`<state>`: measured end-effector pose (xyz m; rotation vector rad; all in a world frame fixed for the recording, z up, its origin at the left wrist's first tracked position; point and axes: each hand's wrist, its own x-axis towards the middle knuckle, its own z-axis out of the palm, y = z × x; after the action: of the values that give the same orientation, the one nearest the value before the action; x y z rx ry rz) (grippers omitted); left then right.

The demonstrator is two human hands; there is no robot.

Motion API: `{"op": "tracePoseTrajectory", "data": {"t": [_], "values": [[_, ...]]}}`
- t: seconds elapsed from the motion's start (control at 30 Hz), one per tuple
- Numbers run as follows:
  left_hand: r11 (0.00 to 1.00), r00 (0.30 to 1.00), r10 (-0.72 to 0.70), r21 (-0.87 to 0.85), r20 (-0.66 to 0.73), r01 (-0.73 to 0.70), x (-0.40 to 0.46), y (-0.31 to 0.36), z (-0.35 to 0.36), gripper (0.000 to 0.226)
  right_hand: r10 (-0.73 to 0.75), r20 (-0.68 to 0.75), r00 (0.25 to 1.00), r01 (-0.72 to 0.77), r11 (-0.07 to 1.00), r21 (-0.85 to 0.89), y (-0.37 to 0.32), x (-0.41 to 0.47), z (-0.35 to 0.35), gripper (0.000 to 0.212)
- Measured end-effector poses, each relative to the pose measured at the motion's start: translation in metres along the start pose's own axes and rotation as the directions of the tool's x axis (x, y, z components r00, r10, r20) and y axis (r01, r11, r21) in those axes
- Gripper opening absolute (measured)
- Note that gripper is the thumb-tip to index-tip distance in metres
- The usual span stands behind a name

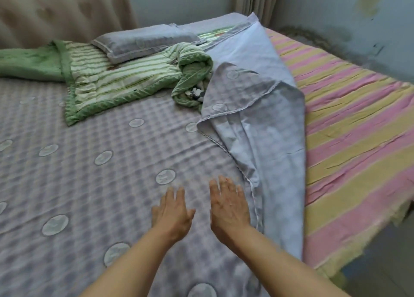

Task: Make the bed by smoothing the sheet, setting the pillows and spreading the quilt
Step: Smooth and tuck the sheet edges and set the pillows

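Note:
A lilac checked sheet point(94, 184) with round pale motifs covers the left and middle of the bed. Its right side is folded back, showing a pale blue underside point(275, 162). My left hand point(171, 213) and my right hand point(228, 209) lie flat on the sheet near the front, fingers straight, side by side just left of the folded edge. A green striped quilt point(116, 81) lies crumpled at the back. One lilac pillow point(145, 42) rests on it near the head of the bed.
A pink and yellow striped mattress cover point(358, 139) is bare on the right side of the bed. Beige curtains point(62, 9) hang behind the head. A stained wall point(336, 16) runs along the far right. The floor point(385, 269) shows at lower right.

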<state>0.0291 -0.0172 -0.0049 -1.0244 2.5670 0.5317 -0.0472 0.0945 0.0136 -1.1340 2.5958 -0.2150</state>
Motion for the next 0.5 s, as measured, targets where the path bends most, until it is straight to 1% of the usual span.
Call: {"op": "tracePoseTrajectory", "data": {"t": [0.13, 0.23, 0.37, 0.5], "values": [[0.992, 0.993, 0.119, 0.042, 0.003, -0.119, 0.020, 0.073, 0.005, 0.067, 0.066, -0.010, 0.998, -0.066, 0.998, 0.007, 0.062, 0.001, -0.023, 0.070], [0.985, 0.986, 0.165, 0.059, 0.003, -0.165, 0.036, 0.109, -0.001, 0.067, 0.104, -0.015, 0.994, -0.104, 0.994, 0.024, 0.089, 0.010, -0.036, 0.070], [0.978, 0.981, 0.195, 0.071, -0.006, -0.194, 0.063, 0.138, -0.015, 0.067, 0.131, -0.035, 0.991, -0.130, 0.991, 0.034, 0.110, 0.034, -0.050, 0.070], [0.975, 0.978, 0.206, 0.094, -0.031, -0.202, 0.104, 0.155, -0.037, 0.067, 0.145, -0.021, 0.989, -0.145, 0.989, 0.006, 0.124, 0.072, -0.070, 0.070]]}}
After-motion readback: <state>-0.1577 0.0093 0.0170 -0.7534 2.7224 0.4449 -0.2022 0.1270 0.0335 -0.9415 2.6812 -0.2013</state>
